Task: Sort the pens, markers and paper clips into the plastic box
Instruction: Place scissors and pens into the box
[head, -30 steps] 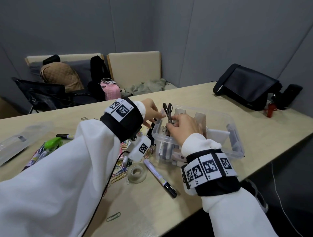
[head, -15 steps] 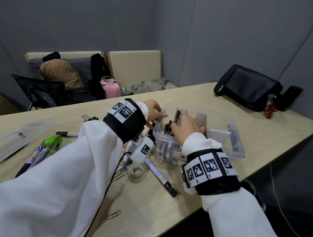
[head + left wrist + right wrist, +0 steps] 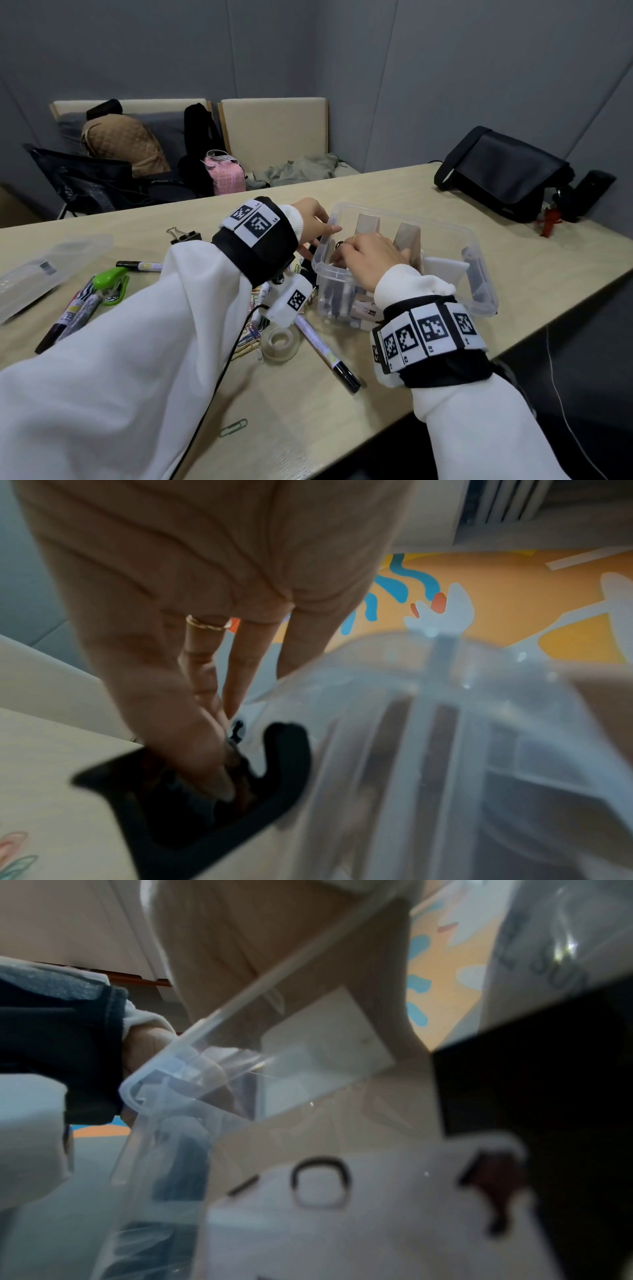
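Note:
The clear plastic box (image 3: 404, 219) stands mid-table with dark pens and markers in its left compartment. My right hand (image 3: 370, 253) reaches down into that compartment, its curled fingers round small black scissors (image 3: 339, 244), of which only a handle loop shows. At the box's left rim my left hand (image 3: 313, 216) has straight fingers. In the left wrist view those fingers (image 3: 219, 764) touch a black object (image 3: 281, 750) beside the box wall (image 3: 479, 696). A white marker (image 3: 325, 353) and a heap of coloured paper clips (image 3: 248, 339) lie in front of the box.
A tape roll (image 3: 279, 342) sits by the clips and one green paper clip (image 3: 233, 427) near the front edge. To the left are a green stapler (image 3: 111, 279), several markers (image 3: 72, 317), a binder clip (image 3: 183, 234) and the box lid (image 3: 41, 277). A black bag (image 3: 503, 174) lies far right.
My right hand has gone down into the box's left compartment with the scissors, which stood above the rim a second ago. My left hand has stayed at the rim.

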`<action>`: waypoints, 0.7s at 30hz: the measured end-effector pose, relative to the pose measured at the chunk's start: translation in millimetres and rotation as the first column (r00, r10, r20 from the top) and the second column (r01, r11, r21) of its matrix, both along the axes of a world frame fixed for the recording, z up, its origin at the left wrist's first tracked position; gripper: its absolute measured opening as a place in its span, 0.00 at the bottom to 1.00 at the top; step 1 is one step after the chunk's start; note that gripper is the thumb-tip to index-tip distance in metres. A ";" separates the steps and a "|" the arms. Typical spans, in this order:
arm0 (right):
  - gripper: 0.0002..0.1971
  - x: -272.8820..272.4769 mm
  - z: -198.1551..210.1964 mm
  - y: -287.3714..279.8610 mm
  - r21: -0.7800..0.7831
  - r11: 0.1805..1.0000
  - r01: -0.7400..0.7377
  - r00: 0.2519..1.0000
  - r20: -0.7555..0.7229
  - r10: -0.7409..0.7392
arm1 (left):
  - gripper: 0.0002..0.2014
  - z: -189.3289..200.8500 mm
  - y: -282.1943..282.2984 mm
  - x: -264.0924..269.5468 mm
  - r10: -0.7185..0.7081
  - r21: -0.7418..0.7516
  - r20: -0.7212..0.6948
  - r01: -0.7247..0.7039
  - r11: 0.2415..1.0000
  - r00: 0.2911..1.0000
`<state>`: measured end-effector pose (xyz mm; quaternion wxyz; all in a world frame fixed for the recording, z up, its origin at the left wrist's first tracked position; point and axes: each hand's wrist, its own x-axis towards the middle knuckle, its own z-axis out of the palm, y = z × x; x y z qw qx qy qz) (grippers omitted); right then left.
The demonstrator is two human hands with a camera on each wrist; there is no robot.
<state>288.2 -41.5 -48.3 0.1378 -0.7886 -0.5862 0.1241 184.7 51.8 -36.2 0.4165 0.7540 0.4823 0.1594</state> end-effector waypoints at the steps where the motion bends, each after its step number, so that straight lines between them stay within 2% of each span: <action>1: 0.20 -0.1 0.8 -0.3 -0.015 1.000 -0.012 1.000 0.000 0.012 | 0.20 0.3 -0.1 -0.2 0.001 -0.003 0.003 -0.001 1.000 1.000; 4: 0.20 0.4 1.1 -0.6 -0.048 0.998 -0.033 0.999 0.005 0.033 | 0.20 0.3 -1.8 0.0 0.004 0.008 0.009 -0.004 1.000 1.000; 9: 0.24 1.5 -3.1 -1.3 0.029 1.000 0.007 0.998 0.060 -0.009 | 0.21 -0.6 -3.6 -1.1 0.011 0.029 0.004 -0.011 1.000 1.000; 14: 0.30 1.8 -5.2 2.9 -0.168 0.981 -0.096 0.986 0.118 0.117 | 0.18 -6.3 -8.2 -7.3 0.019 0.126 0.031 -0.023 0.992 0.999; 18: 0.34 1.7 -2.6 1.0 -0.211 0.966 -0.146 0.975 0.134 0.176 | 0.10 -16.8 -15.1 -26.7 0.065 0.255 0.148 -0.102 0.962 0.987; 19: 0.35 1.1 -3.0 0.9 -0.208 0.966 -0.151 0.976 0.124 0.179 | 0.09 -17.8 -15.1 -33.5 0.089 0.325 0.122 -0.125 0.937 0.988; 21: 0.34 1.9 -6.2 1.2 -0.162 0.976 -0.148 0.983 0.085 0.163 | 0.09 -16.8 -14.9 -47.5 0.135 0.442 -0.016 -0.114 0.890 0.991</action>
